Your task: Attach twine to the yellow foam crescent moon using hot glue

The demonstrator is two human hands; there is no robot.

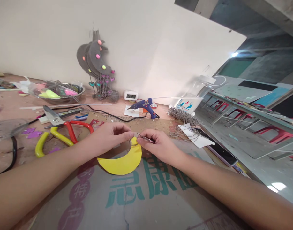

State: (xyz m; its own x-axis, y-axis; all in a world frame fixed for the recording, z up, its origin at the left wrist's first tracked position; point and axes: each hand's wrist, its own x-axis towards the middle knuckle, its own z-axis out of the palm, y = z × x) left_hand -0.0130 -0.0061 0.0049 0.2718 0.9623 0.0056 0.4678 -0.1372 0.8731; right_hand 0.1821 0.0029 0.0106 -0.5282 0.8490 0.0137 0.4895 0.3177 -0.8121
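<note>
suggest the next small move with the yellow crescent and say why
Perhaps ease the thin dark tool closer to the upper tip of the yellow crescent: the right hand holds it angled toward the left hand, close by that tip, where a grey strand seems to cross.

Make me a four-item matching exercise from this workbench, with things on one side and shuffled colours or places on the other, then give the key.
Things:
1. Crescent
2. Glue gun
3. Digital clock
4. Phone

Descriptions:
A. White casing, near the wall
B. Dark screen, next to white paper
C. Yellow, by the left hand and right hand
D. Blue body, with a dark tip

Pairs: 1-C, 2-D, 3-A, 4-B
</note>
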